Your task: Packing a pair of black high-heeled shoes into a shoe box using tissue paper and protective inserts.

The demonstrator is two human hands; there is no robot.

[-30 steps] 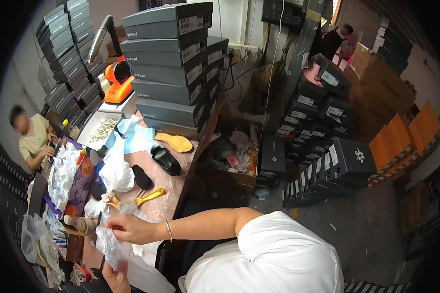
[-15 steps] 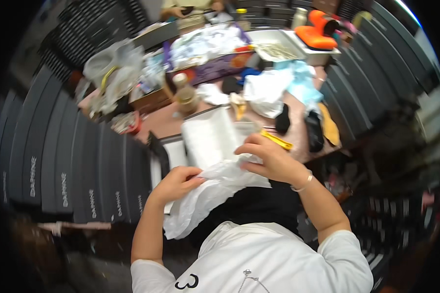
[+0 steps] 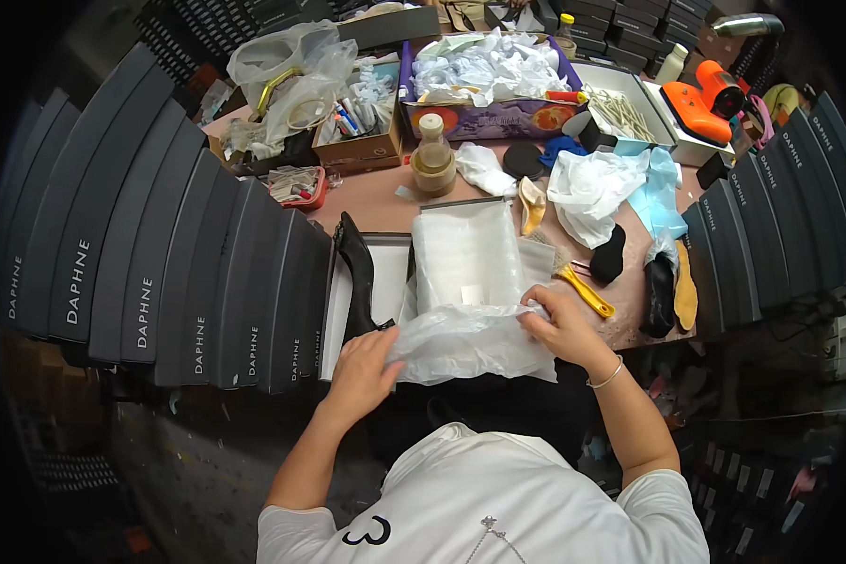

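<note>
A sheet of thin white wrapping paper (image 3: 470, 348) stretches between my two hands, over the near end of an open shoebox (image 3: 465, 249) lined with white paper. My right hand (image 3: 564, 327) pinches its right corner. My left hand (image 3: 357, 371) is closed at the left edge, the paper between thumb and fingers. Just beyond my left fingers, a black heeled shoe (image 3: 357, 277) lies in a white-lined box part (image 3: 395, 268). A small pale label (image 3: 470, 294) shows on the lining. Whatever lies under the paper is hidden.
Stacked dark shoeboxes (image 3: 169, 244) wall the left side, more boxes (image 3: 724, 254) the right. Right of the lined box lie a yellow-handled brush (image 3: 587, 293) and dark cloths. Farther back are a glue jar (image 3: 432, 164), a purple carton (image 3: 489, 113) of crumpled paper and an orange tool (image 3: 700, 103).
The wrapping paper hung lower and bunched to the left; now it is drawn flatter across the box's near end. My right hand has moved outward. The whole view has shifted.
</note>
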